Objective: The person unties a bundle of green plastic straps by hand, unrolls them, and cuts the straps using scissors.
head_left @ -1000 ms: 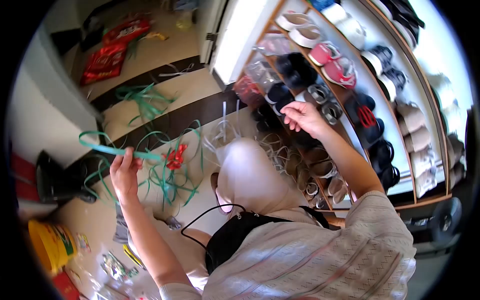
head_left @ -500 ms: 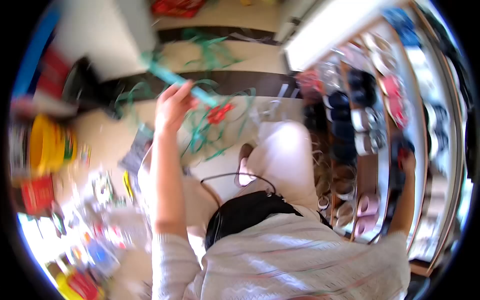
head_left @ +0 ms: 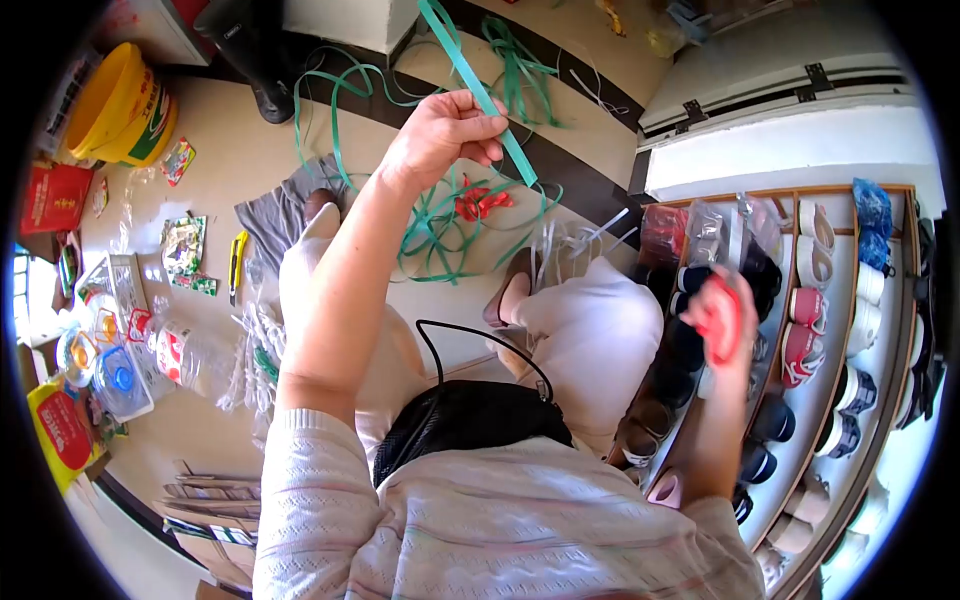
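My left hand (head_left: pixel 450 132) is raised over the floor, its fingers closed on a flat green packing strap (head_left: pixel 462 70). One end of the strap sticks out below the fingers, and the rest runs up past the frame's top edge. My right hand (head_left: pixel 730 335), smeared by motion, is in front of the shoe rack. It grips what look like red-handled scissors (head_left: pixel 718 318), with a pale blade pointing up. Tangled green straps (head_left: pixel 435 235) lie on the floor between my feet, with a bunch of red strips (head_left: pixel 482 203) among them.
The shoe rack (head_left: pixel 850 290) full of shoes stands on my right. To my left are a yellow bucket (head_left: pixel 120 105), a yellow cutter knife (head_left: pixel 238 262), plastic bottles (head_left: pixel 185 350) and flattened cardboard (head_left: pixel 215 530). A black boot (head_left: pixel 250 60) stands behind grey cloth (head_left: pixel 295 205).
My left hand has moved right and slightly up, still holding the green strap. My right hand has come left from the shoe rack with the red-handled scissors. The view has shifted.
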`<action>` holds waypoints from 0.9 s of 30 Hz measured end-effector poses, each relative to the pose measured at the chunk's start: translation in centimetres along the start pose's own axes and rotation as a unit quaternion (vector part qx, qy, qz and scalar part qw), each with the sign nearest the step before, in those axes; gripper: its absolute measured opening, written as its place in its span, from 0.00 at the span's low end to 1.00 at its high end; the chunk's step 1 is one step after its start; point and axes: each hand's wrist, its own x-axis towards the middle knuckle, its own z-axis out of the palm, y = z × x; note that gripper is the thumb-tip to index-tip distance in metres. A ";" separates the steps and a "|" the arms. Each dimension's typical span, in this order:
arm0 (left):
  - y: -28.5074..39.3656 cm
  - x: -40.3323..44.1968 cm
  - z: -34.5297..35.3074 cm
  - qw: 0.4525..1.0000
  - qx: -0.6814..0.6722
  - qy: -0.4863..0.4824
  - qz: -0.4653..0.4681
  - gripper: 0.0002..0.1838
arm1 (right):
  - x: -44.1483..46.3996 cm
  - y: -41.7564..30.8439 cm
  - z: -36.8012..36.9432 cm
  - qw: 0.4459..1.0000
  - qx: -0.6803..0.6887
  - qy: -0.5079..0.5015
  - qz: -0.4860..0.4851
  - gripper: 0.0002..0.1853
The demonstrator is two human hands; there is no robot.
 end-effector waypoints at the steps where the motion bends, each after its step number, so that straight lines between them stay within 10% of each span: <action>1: -0.2 0.0 -0.1 1.000 0.001 0.006 0.002 0.07 | 2.7 1.8 2.4 0.998 -0.012 -0.053 0.031 0.19; 12: 0.3 0.3 -3.6 0.985 0.076 0.154 0.032 0.08 | 11.3 12.9 17.3 0.907 0.007 -0.401 0.129 0.19; 27: 0.5 0.4 -3.6 0.986 0.098 0.130 0.031 0.08 | 10.2 12.1 17.9 0.918 -0.030 -0.377 0.121 0.21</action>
